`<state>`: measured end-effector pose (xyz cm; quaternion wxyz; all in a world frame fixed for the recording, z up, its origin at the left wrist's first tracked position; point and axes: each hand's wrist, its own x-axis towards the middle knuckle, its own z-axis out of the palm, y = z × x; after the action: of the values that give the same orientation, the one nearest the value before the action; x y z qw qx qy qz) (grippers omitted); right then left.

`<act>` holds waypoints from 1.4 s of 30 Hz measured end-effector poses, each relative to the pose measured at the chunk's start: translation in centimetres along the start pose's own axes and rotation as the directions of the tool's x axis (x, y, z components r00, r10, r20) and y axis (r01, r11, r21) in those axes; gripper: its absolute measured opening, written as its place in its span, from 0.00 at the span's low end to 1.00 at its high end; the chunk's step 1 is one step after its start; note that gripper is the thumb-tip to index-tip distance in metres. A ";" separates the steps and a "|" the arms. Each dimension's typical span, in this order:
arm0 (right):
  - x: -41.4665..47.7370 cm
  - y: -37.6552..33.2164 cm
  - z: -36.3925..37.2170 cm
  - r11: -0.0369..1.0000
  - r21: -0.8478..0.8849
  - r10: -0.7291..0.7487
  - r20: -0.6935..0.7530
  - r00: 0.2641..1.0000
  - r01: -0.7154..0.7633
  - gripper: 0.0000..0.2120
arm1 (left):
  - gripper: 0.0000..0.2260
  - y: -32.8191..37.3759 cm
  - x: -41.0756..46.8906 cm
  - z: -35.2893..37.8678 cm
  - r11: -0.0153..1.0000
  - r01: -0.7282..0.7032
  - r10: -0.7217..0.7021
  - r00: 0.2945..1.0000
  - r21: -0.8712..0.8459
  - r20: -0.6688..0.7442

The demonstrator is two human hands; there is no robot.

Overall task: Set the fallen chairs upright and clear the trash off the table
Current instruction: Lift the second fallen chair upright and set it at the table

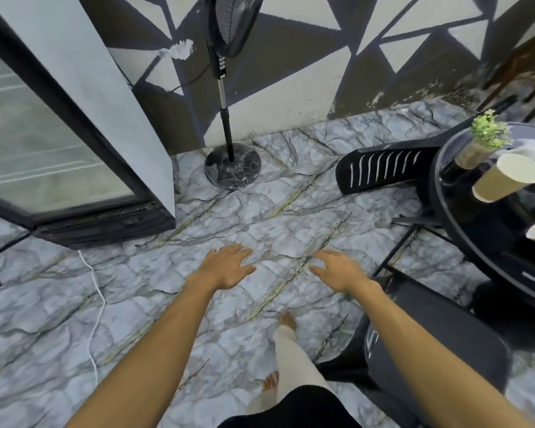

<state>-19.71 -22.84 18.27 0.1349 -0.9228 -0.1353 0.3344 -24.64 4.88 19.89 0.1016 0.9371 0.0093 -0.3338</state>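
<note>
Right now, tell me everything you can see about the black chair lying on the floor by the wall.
The fallen chair looks like black moulded plastic, with a row of narrow curved slots across its backrest. It lies tipped over on the marble-patterned floor, backrest pointing left toward the fan base without touching it. Its right end is hidden behind the round black table, so seat and legs cannot be made out. Neither hand touches it.

Floor: grey marble-look tiles with dark and yellowish veins.
Fridge: at 10 o'clock, glass door in a black frame, pale grey side panel.
Pedestal fan: at 12 o'clock, black, round base on the floor just beside the wall.
Wall: at 12 to 2 o'clock, painted in grey, dark and cream triangles.
White cable: at 8 o'clock, trailing across the tiles.
Small plant: at 2 o'clock, green sprigs in a tan pot.
</note>
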 end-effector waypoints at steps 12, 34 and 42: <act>12.1 4.0 -8.0 0.987 0.108 0.112 0.102 0.988 -0.123 0.21 | 0.26 1.6 15.4 -9.5 0.996 -0.016 0.002 0.988 0.090 0.152; 36.4 13.2 -29.9 0.918 0.187 0.353 0.011 0.935 -0.349 0.24 | 0.25 8.6 47.0 -32.7 0.946 -0.144 0.119 0.988 0.290 0.102; 44.5 16.9 -37.9 0.877 0.281 0.418 -0.044 0.907 -0.390 0.24 | 0.24 11.8 58.0 -41.2 0.912 -0.210 0.180 0.977 0.352 0.116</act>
<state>40.73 -29.33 14.74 0.1912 -0.9202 0.1135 0.3223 47.14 -1.47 16.86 -0.0396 0.9215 -0.1502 -0.3558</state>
